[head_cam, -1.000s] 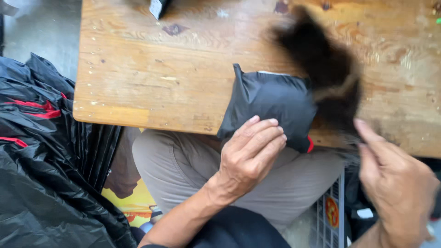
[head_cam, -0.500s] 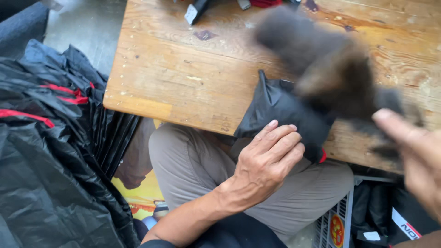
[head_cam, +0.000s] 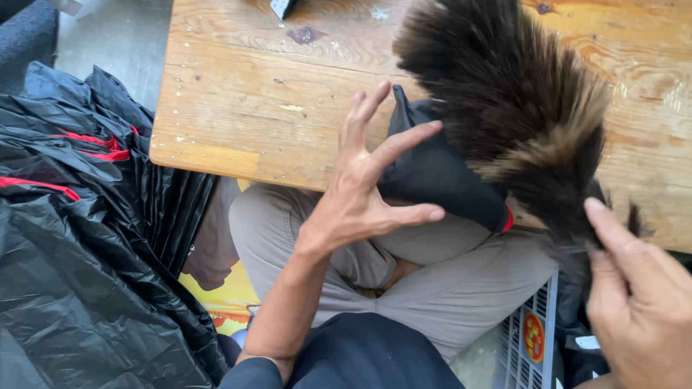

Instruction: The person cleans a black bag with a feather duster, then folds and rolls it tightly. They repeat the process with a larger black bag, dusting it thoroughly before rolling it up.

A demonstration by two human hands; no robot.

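Fingers of the left hand (head_cam: 364, 191) are spread wide and open, gripping nothing; the thumb and the tip of the forefinger rest against a black pouch (head_cam: 440, 173) that lies at the near edge of a worn wooden table (head_cam: 245, 108), partly hanging over the edge above the person's lap. A small red tab shows at the pouch's lower right corner. The right hand (head_cam: 638, 302) comes in from the lower right with its thumb and fingers closed on the narrow, dark end of a feather duster (head_cam: 519, 108); how far the fingers wrap around it cannot be told, since that end is hidden behind the hand. The duster's bushy head of dark brown plumes with tan tips fans out over the table, overlapping the upper right part of the pouch. Below the table edge are the person's knees in grey trousers (head_cam: 447, 288). To the left, a heap of crumpled black plastic bags (head_cam: 79, 252) with red drawstrings lies on the floor, just beside the table's left corner. A white plastic crate (head_cam: 530, 342) with a round red and yellow sticker stands by the right knee, and a small dark object (head_cam: 282, 7) sits at the table's far edge.
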